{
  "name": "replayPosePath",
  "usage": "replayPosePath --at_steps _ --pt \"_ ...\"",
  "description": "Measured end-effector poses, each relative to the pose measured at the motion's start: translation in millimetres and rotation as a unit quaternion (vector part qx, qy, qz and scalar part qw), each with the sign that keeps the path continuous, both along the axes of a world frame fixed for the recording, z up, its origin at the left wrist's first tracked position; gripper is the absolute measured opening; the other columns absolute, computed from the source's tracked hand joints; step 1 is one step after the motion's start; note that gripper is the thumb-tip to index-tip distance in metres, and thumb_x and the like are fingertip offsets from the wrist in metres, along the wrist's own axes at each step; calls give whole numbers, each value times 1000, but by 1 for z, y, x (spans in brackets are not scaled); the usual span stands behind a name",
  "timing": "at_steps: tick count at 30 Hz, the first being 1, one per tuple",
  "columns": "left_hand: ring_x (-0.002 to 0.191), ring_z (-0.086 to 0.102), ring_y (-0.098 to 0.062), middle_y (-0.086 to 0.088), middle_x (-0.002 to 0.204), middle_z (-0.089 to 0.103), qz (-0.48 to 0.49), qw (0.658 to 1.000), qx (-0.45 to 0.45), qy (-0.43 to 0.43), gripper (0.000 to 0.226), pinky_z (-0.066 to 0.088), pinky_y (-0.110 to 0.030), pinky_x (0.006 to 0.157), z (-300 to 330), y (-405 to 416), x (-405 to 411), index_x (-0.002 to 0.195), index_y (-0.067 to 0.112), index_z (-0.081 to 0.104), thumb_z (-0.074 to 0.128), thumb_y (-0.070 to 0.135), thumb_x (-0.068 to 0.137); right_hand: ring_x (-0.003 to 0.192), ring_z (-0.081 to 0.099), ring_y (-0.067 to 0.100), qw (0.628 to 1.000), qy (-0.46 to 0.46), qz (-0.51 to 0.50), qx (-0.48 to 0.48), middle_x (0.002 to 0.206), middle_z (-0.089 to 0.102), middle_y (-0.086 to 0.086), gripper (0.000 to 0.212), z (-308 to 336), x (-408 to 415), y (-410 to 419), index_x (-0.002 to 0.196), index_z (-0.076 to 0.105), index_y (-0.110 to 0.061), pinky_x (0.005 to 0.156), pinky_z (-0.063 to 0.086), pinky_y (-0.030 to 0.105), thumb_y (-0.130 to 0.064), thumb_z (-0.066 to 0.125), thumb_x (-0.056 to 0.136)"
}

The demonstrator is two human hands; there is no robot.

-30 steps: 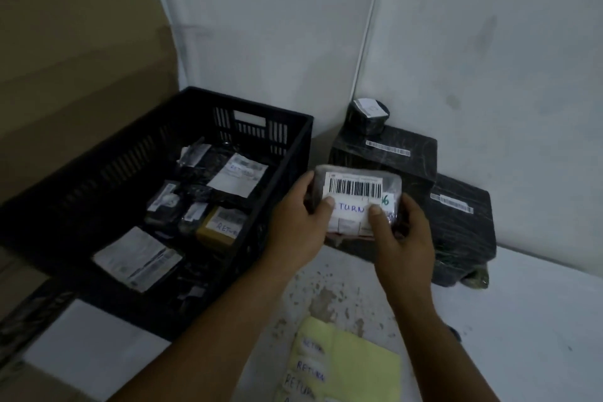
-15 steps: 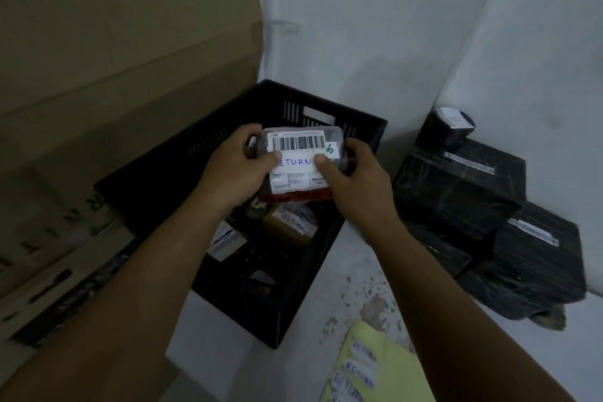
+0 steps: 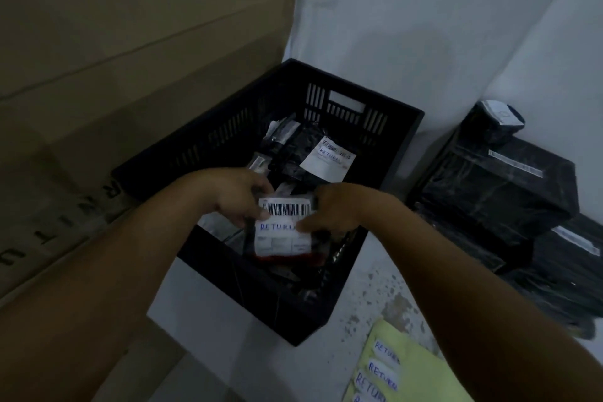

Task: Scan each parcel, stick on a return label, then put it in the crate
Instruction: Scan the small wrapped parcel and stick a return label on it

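The parcel (image 3: pixel 283 232) was a small, flat, clear-wrapped pack with a dark red edge showing along its bottom. We noted a white barcode label (image 3: pixel 284 207) across its top, a handwritten "RETURN" label (image 3: pixel 277 226) just below it, and a printed panel under that. The parcel faced upward toward the camera and tilted slightly.

We held both forearms extended forward and downward over the crate (image 3: pixel 355 264). The left hand (image 3: pixel 238 196) gripped the parcel's upper left corner, with the thumb lying on the label face beside the barcode and the fingers curled behind. The right hand (image 3: pixel 332 210) gripped the upper right corner, thumb pressed on the right end of the "RETURN" label, fingers wrapped round the back. We held the parcel between both hands.

The parcel sat inside the outline of the black slotted plastic crate, toward its near right side, below the rim line as seen from above. Whether it touched the contents beneath could not be determined. Deeper in the crate lay several dark-wrapped parcels, one carrying a white "RETURN" label (image 3: pixel 328 158).

To the right of the crate, black-wrapped boxes (image 3: pixel 496 192) stood stacked against the white wall. A yellow sheet (image 3: pixel 414 375) bearing further "RETURN" stickers lay on the white table (image 3: pixel 313 378) at the near right.
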State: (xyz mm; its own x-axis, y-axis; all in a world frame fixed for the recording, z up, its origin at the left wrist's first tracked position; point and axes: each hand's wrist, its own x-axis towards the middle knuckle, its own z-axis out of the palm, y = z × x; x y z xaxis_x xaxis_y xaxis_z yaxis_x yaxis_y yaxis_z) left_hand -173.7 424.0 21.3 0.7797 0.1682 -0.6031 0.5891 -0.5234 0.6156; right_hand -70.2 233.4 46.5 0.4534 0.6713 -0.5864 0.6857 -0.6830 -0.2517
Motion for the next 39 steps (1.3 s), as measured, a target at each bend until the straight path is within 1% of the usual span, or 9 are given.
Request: replayPosePath --at_steps 4,7,12,14,18,23,27,33,39 --pt "104 68 -35 -10 116 61 -84 993 5 85 46 60 -43 84 -10 -3 11 125 22 54 73 5 87 86 69 20 996 17 59 -72 101 71 3 50 -9 -9 7 106 69 -15 78 57 33 -60 64 87" --pt "106 66 -33 -1 106 57 -106 988 -3 110 54 61 -39 81 -18 -7 17 134 16 52 73 1 86 69 64 13 986 -43 108 -120 76 68 -1 45 -13 -11 10 74 61 -21 70 55 32 -65 64 85" --pt "106 66 -33 -4 107 56 -127 986 3 110 54 61 -39 80 -20 -7 23 132 13 54 75 1 84 92 58 16 979 -109 106 -133 91 54 -9 63 -17 -11 10 112 62 -15 92 45 48 -71 62 82" --pt "107 66 -33 -7 115 56 -138 984 12 112 54 61 -40 81 -21 -6 24 131 14 55 77 3 83 100 54 22 974 -189 95 -81 96 50 -6 58 -17 -11 3 118 58 -21 101 32 56 -68 61 84" --pt "104 67 -30 -8 119 61 -173 975 51 127 49 61 -41 81 -17 -7 29 120 23 59 83 12 78 102 60 26 945 -293 -9 142 102 67 -1 39 -17 -6 -16 124 58 -29 104 25 49 -53 52 93" --pt "106 62 -21 3 122 61 -249 951 136 125 57 59 -41 86 -4 -24 42 125 31 56 84 29 76 106 60 20 927 -265 -74 255 99 69 -6 30 -20 1 -38 115 65 -32 111 24 47 -51 50 97" --pt "98 59 -9 12 111 59 -256 952 167 24 53 49 -23 73 6 -47 52 128 33 56 77 34 79 98 63 19 892 -282 -94 341 95 71 -7 23 -22 -1 -52 108 71 -30 104 35 45 -43 57 95" --pt "93 62 -2 13 105 64 -38 950 92 -298 22 46 -16 79 15 -89 78 107 26 67 73 22 86 85 66 20 822 -273 -211 453 91 73 -2 19 -23 11 -94 102 74 -21 82 52 44 -34 64 94" --pt "77 62 6 14 85 69 25 914 36 -403 8 43 -1 62 35 -147 133 92 26 71 74 23 86 73 64 4 749 -277 -362 481 84 72 -8 17 -11 58 -158 100 74 -22 66 55 25 -36 64 95"
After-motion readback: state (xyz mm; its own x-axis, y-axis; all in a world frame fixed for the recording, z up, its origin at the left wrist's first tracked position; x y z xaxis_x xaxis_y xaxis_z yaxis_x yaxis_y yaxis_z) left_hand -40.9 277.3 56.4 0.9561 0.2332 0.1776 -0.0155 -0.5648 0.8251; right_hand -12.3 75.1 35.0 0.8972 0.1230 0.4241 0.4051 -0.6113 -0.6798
